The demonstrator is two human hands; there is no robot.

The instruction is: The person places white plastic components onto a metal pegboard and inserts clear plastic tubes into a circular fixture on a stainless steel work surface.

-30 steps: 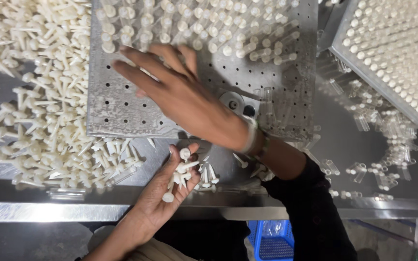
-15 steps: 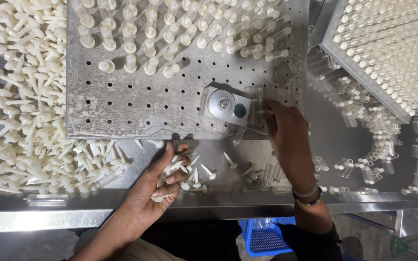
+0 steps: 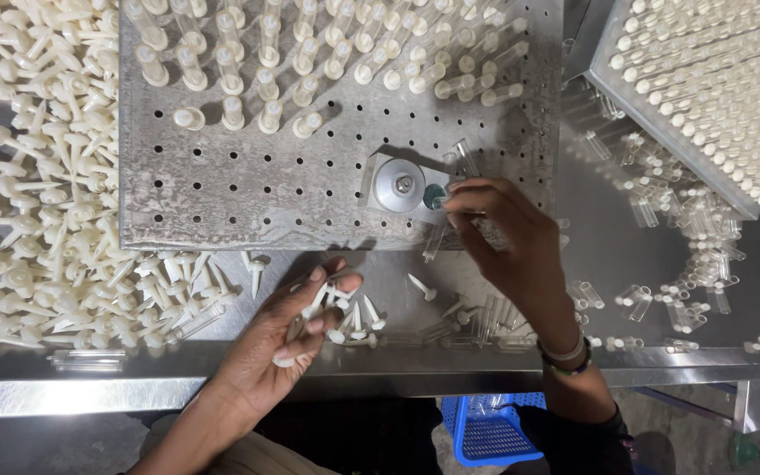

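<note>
steel bench [image 3: 398,374]: white plugs [image 3: 345,321] under left fingers [image 3: 314,303].

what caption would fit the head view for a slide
Left hand cradles white plugs while right hand pinches clear tubes by the perforated metal plate.

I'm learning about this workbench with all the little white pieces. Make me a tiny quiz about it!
1. True or false: the left hand holds several white plugs.
2. What do the right hand's fingers pinch? A) clear tubes B) a spoon C) a brush
3. Fill in: the perforated metal plate has its upper rows ____ with capped tubes.

Key: 1 true; 2 A; 3 filled.
</note>
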